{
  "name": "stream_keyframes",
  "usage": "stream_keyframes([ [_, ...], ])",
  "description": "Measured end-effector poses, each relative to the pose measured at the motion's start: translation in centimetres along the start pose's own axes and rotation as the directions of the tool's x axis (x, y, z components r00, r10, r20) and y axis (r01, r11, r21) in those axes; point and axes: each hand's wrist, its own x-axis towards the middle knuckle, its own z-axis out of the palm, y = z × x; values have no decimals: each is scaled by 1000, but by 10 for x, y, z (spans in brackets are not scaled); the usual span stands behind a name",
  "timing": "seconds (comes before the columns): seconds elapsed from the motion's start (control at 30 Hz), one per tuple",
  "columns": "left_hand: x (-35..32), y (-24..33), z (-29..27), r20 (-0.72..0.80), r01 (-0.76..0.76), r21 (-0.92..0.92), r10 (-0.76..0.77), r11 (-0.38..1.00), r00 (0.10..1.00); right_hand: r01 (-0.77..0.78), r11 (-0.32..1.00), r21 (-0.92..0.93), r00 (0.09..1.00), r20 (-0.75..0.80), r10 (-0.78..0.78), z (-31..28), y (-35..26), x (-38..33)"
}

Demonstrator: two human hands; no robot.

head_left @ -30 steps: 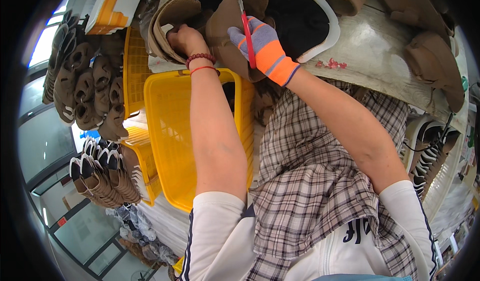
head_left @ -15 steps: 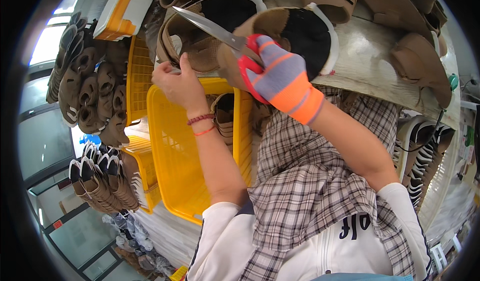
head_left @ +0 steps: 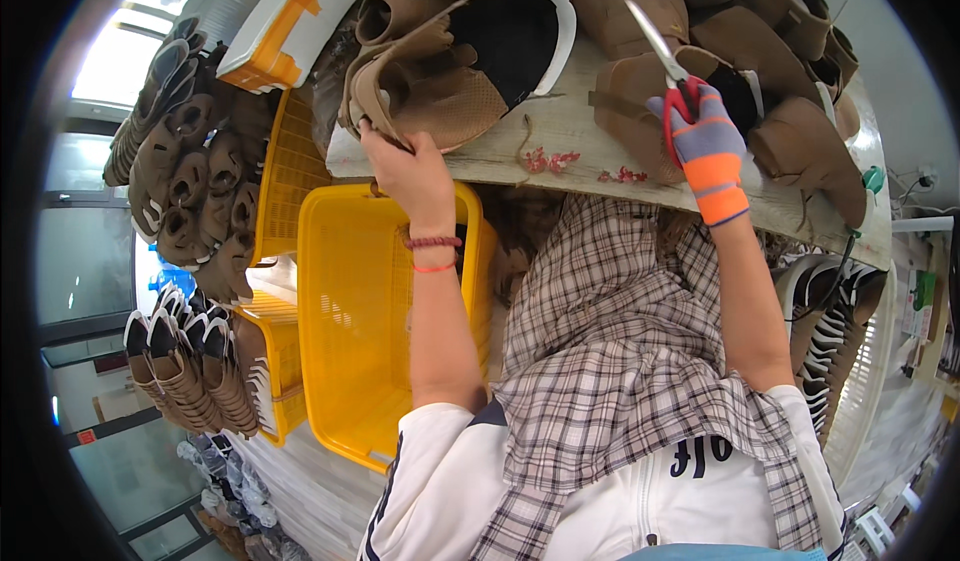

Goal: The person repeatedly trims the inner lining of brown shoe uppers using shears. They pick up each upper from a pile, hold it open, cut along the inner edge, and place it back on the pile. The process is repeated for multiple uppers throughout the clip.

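At the near edge of the tabletop point(head_left: 600, 151), trimming a brown shoe upper.

The bare left hand point(head_left: 410, 166) is closed in a pinch on the lower rim of the brown shoe upper point(head_left: 450, 66), which lies at that edge on the left side, its dark lining and white collar turned up. The right hand point(head_left: 705, 141), in a grey and orange glove, is wrapped tight around the red handles of the scissors point(head_left: 660, 56), blades pointing up and away over the other uppers point(head_left: 760, 31) piled toward the far right corner, well apart from the held piece. Red thread scraps point(head_left: 548, 161) lie between the hands; a yellow basket point(head_left: 375, 331) stands below the edge. To cut cleanly, I judge the left hand should keep the rim taut and turned toward the blades, with the fingers kept back from the cut line.
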Motion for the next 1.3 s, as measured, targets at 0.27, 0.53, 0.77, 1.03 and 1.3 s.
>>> stream_keyframes([
  [0.27, -74, 42, -39, -127, -538, 27, 536, 843, 834, -652, 393, 649, 711, 703, 18, -70, -28, -29],
  [0.53, -133, 53, -113, 302, -763, -139, 761, 631, 575, -455, 330, 827, 881, 472, 32, -55, -6, -84],
  [0.77, -139, 81, -134, 324, -7, -620, 265, 784, 908, -448, 277, 850, 881, 472, -21, -58, 63, -66],
  [1.03, -137, 107, -72, 817, 317, -573, 493, 756, 300, -639, -33, 768, 761, 626, -170, -62, 116, -88],
  [1.3, -155, 104, -57, 684, -154, -593, 595, 791, 423, -263, 721, 641, 869, 481, -111, -67, 109, -113],
])
